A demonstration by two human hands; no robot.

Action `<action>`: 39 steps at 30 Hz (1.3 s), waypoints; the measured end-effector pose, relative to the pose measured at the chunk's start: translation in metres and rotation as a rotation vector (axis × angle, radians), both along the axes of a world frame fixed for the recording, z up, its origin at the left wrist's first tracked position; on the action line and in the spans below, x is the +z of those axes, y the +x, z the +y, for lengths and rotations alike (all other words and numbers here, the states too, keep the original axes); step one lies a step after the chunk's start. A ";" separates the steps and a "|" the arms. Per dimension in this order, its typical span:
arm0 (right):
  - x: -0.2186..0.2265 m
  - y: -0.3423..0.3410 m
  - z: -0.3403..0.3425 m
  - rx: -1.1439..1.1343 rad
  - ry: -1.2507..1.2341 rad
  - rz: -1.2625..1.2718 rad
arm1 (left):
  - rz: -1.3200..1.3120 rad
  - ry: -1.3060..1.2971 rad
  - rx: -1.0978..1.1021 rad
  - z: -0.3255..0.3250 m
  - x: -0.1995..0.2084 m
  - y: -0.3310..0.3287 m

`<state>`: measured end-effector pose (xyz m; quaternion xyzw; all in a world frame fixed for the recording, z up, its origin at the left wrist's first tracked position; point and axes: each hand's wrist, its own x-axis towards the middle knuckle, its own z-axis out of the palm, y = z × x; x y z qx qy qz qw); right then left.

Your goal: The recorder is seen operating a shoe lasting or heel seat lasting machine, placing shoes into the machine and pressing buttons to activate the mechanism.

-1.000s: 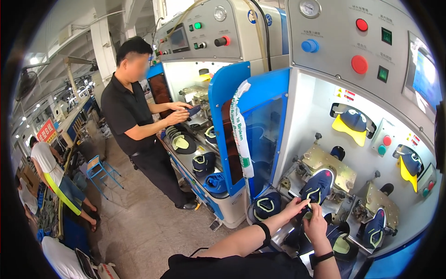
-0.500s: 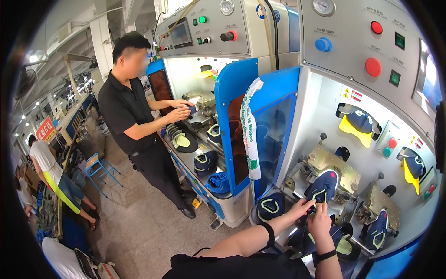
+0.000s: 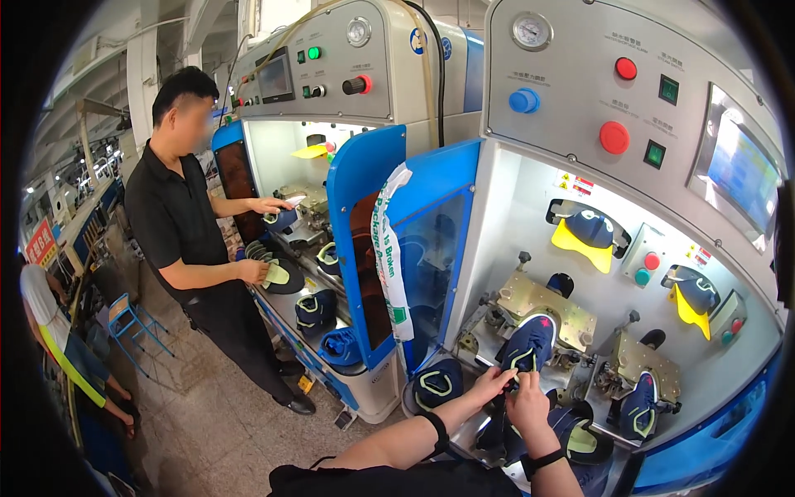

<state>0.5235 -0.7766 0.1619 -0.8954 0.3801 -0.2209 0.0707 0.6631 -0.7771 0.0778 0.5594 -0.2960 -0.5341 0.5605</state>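
A navy shoe upper [image 3: 532, 338] with pale green lining and a small pink mark at its toe sits against a metal clamp plate [image 3: 542, 308] in the right-hand machine. At its near end, my left hand [image 3: 493, 384] has its fingers closed on the collar edge. Close beside it, my right hand [image 3: 527, 404] pinches the same end; the fingertips partly hide what they grip. Further right, another navy shoe upper [image 3: 640, 408] rests at the second clamp plate [image 3: 644, 366]. More dark uppers [image 3: 584, 439] with pale green linings lie below my hands.
Yellow-and-navy formed pieces [image 3: 582, 240] hang in wall openings above the clamps. A blue machine door [image 3: 435, 240] stands open at left, with a navy upper [image 3: 437, 383] near its foot. A co-worker [image 3: 178, 215] handles uppers at the neighbouring machine. A blue stool [image 3: 132, 327] stands behind.
The view has swung right, so everything sits further left. My hands remain at the upper's near end. The co-worker's hands have moved apart, one lowered to the pale green-lined pieces.
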 end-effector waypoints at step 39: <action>-0.049 -0.202 0.078 -0.230 -0.077 -0.162 | 0.133 0.120 -0.059 0.009 0.025 0.007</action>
